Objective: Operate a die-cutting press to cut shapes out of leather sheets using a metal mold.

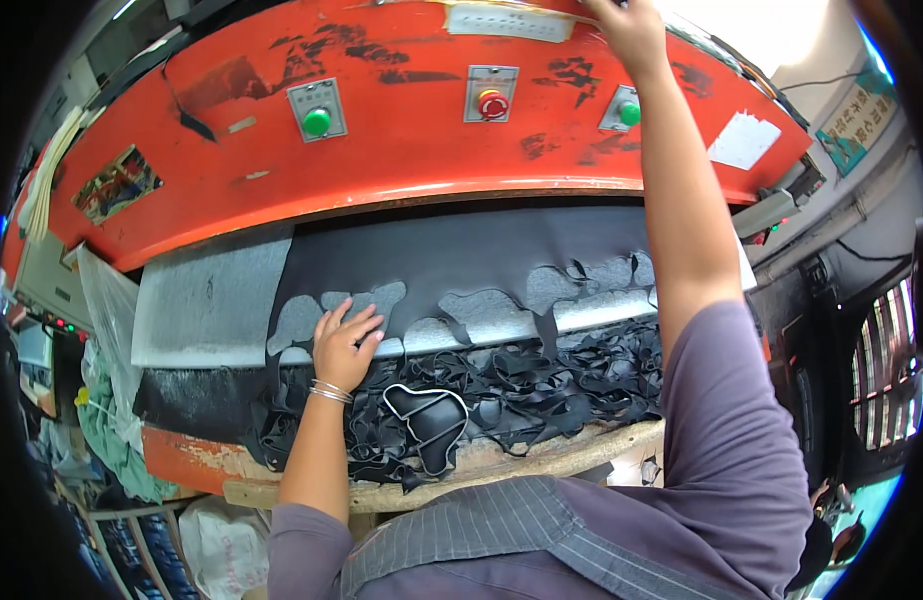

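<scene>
My left hand [344, 345] lies with fingers spread at the ragged near edge of a black sheet [462, 245], its fingertips over a grey, curved cut-out area. The sheet lies on a pale grey board [217, 295]. My right hand [634, 35] is raised to the top of the red machine [402, 130]; its fingertips run past the picture's upper edge, so what they touch is hidden. Just right of my left wrist, a metal-edged cutting die [430, 425] with a curved outline and a crossbar rests on a heap of black offcuts [552, 390].
Two green buttons [317, 122] and a red stop button [493, 104] sit on the machine's front. A worn wooden edge [542, 459] runs between me and the offcuts. Clear plastic sheeting [112, 310] and green cloth [122, 430] hang at the left.
</scene>
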{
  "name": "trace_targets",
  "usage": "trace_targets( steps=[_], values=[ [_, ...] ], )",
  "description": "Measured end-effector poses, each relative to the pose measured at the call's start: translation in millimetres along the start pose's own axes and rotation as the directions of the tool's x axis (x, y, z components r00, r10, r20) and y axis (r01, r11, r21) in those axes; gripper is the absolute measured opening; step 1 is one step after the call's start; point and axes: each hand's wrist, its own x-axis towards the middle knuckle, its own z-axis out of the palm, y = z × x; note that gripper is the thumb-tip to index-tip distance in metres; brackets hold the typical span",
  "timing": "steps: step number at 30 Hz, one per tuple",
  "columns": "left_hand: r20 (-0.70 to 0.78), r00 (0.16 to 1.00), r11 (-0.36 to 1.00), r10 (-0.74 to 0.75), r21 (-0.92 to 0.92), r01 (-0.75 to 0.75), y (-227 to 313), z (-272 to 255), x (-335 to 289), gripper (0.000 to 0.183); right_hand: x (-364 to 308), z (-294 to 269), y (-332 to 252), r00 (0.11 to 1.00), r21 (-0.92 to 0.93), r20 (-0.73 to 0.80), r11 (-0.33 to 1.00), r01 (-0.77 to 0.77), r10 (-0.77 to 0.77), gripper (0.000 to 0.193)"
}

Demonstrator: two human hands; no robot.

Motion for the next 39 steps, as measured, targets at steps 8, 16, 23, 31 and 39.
trace_targets(
  steps=[8, 16, 23, 31, 39],
  values=[
    [0.053, 0.998, 0.994, 0.039, -0.108, -0.033, 33, 15, 12, 0.034, -282, 118, -39, 0.71, -0.552, 0.536, 0.826, -0.114, 0.456, 0.053],
    [0.05, 0.99, 0.987, 0.132, -0.094, -0.127, 33, 23, 5, 0.036, -245, 115, -47, 0.57, -0.614, 0.74, 0.703, 0.359, 0.356, 0.056],
    [0.094, 0.988, 0.988, 0.121, -0.108, -0.111, 40, 39, 3, 0.065, -262, 112, -14, 0.31, -0.439, 0.867, 0.893, 0.101, 0.391, 0.049],
    [0.109, 0.991, 0.994, 0.08, -0.078, -0.071, 57, 35, 1, 0.068, -304, 101, -18, 0.611, -0.415, 0.693, 0.905, -0.095, 0.382, 0.064],
    [0.109, 0.992, 0.995, 0.062, -0.078, -0.054, 57, 21, -1, 0.067, -323, 101, -13, 0.734, -0.363, 0.581, 0.919, -0.154, 0.352, 0.049]
  ],
)
